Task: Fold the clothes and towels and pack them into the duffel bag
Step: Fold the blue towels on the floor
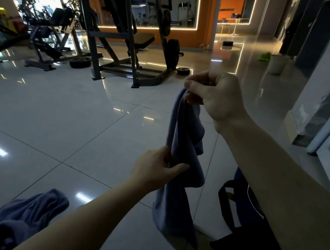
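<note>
A blue towel (183, 143) hangs in the air over the tiled floor. My right hand (215, 96) pinches its top corner, held high. Lower down, my left hand (157, 167) grips the towel's left edge between thumb and fingers. A dark duffel bag (242, 213) with a black strap lies on the floor at the lower right, partly hidden by my right forearm. Another crumpled blue cloth (29, 210) lies on the floor at the lower left, beside my left forearm.
A weight rack with a bench (133, 41) and plates stands on the floor ahead. More gym machines (46, 31) fill the far left. A white bucket (276, 64) sits at the right by dark lockers (309, 27). A white cabinet edge (328, 133) is close on the right.
</note>
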`<move>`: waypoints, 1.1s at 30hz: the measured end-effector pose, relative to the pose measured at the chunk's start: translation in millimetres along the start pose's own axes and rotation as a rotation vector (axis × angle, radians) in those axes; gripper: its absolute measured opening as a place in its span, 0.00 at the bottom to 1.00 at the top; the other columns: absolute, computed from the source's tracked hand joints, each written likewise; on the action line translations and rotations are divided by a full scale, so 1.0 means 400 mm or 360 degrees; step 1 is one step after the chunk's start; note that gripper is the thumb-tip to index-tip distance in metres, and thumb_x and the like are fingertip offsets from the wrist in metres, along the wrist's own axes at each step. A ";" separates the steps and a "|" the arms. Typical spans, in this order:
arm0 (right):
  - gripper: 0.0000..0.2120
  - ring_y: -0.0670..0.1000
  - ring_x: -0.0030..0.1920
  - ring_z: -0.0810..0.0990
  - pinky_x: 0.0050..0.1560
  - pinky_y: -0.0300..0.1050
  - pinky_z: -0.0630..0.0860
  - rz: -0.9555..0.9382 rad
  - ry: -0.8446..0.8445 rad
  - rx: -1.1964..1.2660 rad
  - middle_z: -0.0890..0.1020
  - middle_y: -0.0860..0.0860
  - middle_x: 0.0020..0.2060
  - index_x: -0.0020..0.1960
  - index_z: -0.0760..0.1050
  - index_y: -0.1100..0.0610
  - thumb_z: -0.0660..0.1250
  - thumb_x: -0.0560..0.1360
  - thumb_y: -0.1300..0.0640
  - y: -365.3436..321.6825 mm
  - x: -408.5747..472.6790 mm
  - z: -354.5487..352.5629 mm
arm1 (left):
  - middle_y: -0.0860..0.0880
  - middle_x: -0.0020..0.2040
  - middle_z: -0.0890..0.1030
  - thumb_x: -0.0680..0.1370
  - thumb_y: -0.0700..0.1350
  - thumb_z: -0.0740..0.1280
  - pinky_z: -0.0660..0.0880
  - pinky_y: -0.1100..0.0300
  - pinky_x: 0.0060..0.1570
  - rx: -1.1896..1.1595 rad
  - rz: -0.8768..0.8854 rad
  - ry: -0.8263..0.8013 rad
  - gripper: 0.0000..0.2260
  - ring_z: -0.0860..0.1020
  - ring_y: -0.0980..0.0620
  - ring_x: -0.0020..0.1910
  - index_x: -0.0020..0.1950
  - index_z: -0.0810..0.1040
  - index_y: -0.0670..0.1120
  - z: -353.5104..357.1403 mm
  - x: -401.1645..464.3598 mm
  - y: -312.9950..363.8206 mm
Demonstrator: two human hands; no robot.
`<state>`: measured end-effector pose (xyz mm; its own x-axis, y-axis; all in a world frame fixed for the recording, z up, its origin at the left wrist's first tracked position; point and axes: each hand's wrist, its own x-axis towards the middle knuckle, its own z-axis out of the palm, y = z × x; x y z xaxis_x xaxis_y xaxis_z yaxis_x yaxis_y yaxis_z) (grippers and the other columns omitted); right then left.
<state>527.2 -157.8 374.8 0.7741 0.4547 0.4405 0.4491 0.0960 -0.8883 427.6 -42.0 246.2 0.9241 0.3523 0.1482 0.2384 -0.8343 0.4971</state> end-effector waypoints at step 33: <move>0.11 0.53 0.40 0.74 0.35 0.43 0.66 0.0244 -0.0690 -0.1631 0.76 0.51 0.35 0.36 0.74 0.52 0.67 0.76 0.52 0.226 0.044 -0.182 | 0.47 0.44 0.76 0.76 0.49 0.69 0.68 0.56 0.38 0.0172 0.0264 0.0611 0.11 0.73 0.48 0.39 0.48 0.76 0.42 -0.205 0.064 -0.217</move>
<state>613.9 -205.5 311.6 0.7217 0.6880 0.0759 0.6720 -0.6703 -0.3148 406.1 74.1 276.9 0.7793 0.3250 0.5358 0.1450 -0.9253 0.3504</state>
